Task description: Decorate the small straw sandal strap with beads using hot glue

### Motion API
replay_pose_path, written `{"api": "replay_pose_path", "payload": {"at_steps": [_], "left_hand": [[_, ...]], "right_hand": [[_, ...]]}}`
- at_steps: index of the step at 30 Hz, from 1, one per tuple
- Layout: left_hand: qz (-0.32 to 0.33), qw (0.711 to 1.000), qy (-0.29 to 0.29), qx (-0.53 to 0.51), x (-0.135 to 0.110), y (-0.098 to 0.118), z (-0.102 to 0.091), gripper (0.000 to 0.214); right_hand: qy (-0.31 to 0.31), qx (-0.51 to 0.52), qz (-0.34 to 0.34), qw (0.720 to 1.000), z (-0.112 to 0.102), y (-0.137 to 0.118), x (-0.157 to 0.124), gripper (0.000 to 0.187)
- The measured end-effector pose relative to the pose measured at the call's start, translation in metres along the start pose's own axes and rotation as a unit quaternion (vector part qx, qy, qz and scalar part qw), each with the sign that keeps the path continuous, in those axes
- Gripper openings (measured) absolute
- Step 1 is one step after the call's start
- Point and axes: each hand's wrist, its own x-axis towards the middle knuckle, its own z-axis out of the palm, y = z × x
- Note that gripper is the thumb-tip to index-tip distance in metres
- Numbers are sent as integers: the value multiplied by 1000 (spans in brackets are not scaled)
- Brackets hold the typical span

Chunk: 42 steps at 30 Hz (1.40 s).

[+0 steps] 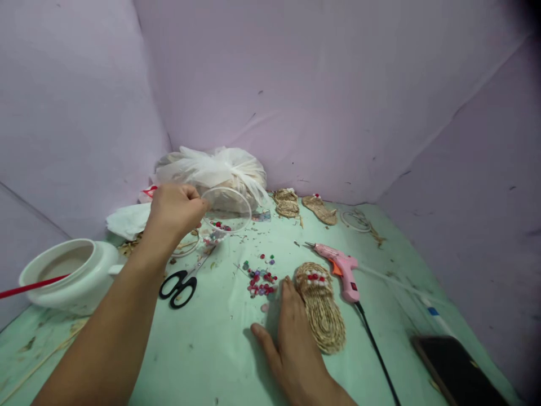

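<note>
My left hand (178, 211) reaches forward, its fingers closed on the rim of a clear plastic cup (230, 211). Red and pink beads show low in the cup, which is tilted with its round mouth toward me. Flat on the table lies my right hand (292, 338), fingers stretched and thumb apart, along the left edge of a woven straw slipper (324, 316). Red and white beads decorate the slipper's strap. Just beyond my right fingertips is a loose pile of colored beads (261, 282).
Black-handled scissors (180, 287) lie left of the beads, near a white pot (80, 282). A pink glue gun (344, 270) with a cord is at right, a phone (456, 369) nearer me. Small straw slippers (319, 208) and a white plastic bag (220, 166) sit by the wall.
</note>
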Motion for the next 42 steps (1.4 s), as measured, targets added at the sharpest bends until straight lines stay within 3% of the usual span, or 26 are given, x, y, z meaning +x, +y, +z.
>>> {"api": "replay_pose_path", "payload": {"at_steps": [4, 7, 11, 15, 19, 25, 35, 42], "left_hand": [[6, 1000, 3, 9, 0, 0, -2, 13], [6, 1000, 2, 13, 1, -2, -2, 11], [14, 1000, 1, 16, 1, -2, -1, 13], [22, 999, -5, 32, 1, 0, 2, 14], [30, 998, -3, 50, 2, 1, 8, 15], [32, 998, -16, 60, 5, -2, 14, 13], [38, 994, -41, 92, 1, 3, 24, 14], [46, 994, -40, 94, -2, 8, 24, 17]], "right_hand": [[-32, 2, 44, 999, -14, 2, 34, 80], [-64, 23, 36, 997, -18, -2, 58, 82], [-119, 45, -49, 991, -21, -7, 81, 81], [-149, 22, -133, 980, -20, -13, 84, 81], [-101, -30, -145, 984, -17, -19, 85, 59], [-60, -86, -97, 990, -13, -21, 96, 23], [-72, -114, -67, 989, -5, -25, 95, 19], [-45, -54, -20, 997, -4, -25, 98, 25]]}}
